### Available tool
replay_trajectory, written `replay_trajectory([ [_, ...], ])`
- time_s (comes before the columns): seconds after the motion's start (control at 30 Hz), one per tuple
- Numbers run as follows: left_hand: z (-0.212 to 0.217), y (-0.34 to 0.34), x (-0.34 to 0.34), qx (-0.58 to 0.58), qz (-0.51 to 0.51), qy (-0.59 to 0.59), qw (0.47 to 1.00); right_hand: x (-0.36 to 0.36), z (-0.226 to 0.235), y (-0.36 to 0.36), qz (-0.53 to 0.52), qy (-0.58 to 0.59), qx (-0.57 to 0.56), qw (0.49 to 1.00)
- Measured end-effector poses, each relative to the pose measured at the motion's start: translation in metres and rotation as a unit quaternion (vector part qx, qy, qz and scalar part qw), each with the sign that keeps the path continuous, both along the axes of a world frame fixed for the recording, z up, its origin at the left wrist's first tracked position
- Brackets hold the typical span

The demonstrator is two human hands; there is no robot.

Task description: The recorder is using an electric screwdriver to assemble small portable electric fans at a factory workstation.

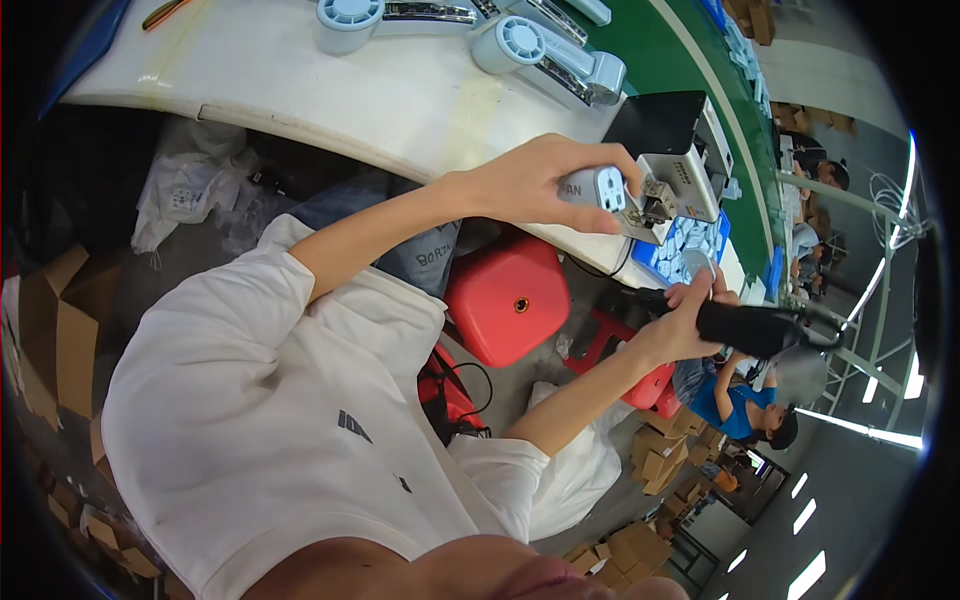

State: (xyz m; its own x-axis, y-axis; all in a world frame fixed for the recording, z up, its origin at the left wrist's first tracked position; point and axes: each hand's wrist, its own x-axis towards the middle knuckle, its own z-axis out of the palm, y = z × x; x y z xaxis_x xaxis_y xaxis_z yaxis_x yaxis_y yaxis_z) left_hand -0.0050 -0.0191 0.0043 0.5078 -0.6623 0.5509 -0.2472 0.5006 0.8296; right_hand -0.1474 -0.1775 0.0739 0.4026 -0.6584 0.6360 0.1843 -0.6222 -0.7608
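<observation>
My left hand (545,185) reaches across the table edge, closed around a grey-blue plastic housing (592,190). Small holes and slots show in the end of the housing that faces right. Beside it stands a metal screw feeder (690,170) with a black cover and a small mechanism at its front. Lower and to the right, my right hand (690,315) grips a black electric screwdriver (750,328), which is partly smeared by motion. A pale rounded part (697,262) shows just above the fingers; I cannot tell whether they touch it.
Several light blue handheld devices with round slotted heads (522,45) lie on the white table (300,100). A blue tray (655,262) of small pale parts sits past the feeder. Red stools (510,300), cardboard boxes (650,455) and a person in blue (735,410) are beyond.
</observation>
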Motion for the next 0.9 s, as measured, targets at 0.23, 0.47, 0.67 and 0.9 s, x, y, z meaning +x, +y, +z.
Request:
replay_trajectory([
  [0.23,-0.004,0.003,-0.01,0.0,-0.028,-0.006,1.0,0.012,-0.019,0.064,0.148,0.16,-0.271,0.937],
  [0.47,-0.001,0.01,-0.004,0.023,-0.035,-0.029,0.999,0.007,-0.031,0.069,0.127,0.181,-0.254,0.942],
  [0.67,-0.002,0.007,-0.002,0.051,-0.067,-0.058,0.995,0.005,-0.037,0.054,0.198,0.139,-0.274,0.931],
  [0.9,-0.01,-0.01,-0.006,-0.089,-0.037,-0.043,0.994,0.008,-0.016,0.05,0.311,-0.01,0.134,0.941],
])
